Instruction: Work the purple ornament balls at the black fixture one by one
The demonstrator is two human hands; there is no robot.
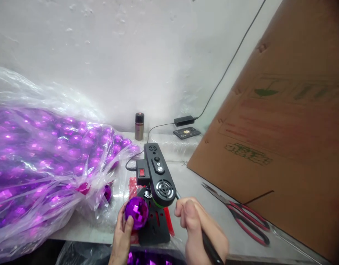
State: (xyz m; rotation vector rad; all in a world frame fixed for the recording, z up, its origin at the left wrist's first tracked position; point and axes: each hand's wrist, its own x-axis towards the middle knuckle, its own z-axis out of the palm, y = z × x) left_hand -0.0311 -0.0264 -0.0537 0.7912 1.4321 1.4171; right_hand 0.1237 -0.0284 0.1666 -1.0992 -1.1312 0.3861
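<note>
My left hand (122, 232) holds a shiny purple faceted ball ornament (136, 213), thumb and fingers around its left side. The ball sits just below the head of a small black electric machine (155, 173), which has round grilles and a red rocker switch. To the right of the machine head, my right hand (198, 228) is wrapped around a rod with a black handle (209, 248). The rod's thin end reaches the side of the machine head; whether it is joined there I cannot tell. The machine's slotted black base (155, 232) lies over something red.
A clear plastic bag (48, 165) full of purple balls fills the left. Red-and-black scissors (241, 217) lie at right before a leaning cardboard box (268, 129). A bottle (139, 127), phone (186, 133) and power adapter (184, 120) stand behind. More purple balls (150, 258) show below the edge.
</note>
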